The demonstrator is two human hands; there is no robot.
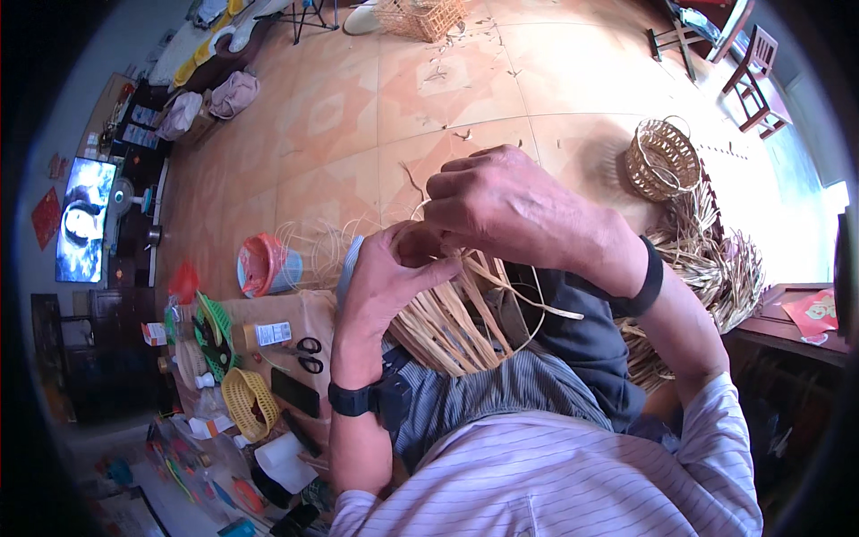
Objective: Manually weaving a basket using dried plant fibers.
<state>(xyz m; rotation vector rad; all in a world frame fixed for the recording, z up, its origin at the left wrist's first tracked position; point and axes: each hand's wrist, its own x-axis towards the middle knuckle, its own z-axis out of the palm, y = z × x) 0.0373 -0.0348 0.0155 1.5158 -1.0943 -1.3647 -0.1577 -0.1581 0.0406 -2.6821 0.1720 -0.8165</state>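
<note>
A partly woven basket of pale, flat straw strips (447, 331) rests on my lap, its strips fanning down from my fingers. My left hand (385, 282) is closed at the basket's upper edge, thumb and fingers pinching the strips. Curled just above and to the right, my right hand (501, 206) has its fingertips pressed together on the strips beside the left thumb. A few loose strip ends stick out to the right below it, and a thin brown end rises by its knuckles. The exact spot where the fingertips meet is partly hidden.
On my left a low table holds black-handled scissors (310, 355), a dark phone (295, 392) and a yellow plastic basket (250, 404). Beyond it stands a pink and blue bucket (284, 267). At right lie dried straw bundles (716, 264) and a round bamboo basket (660, 163).
</note>
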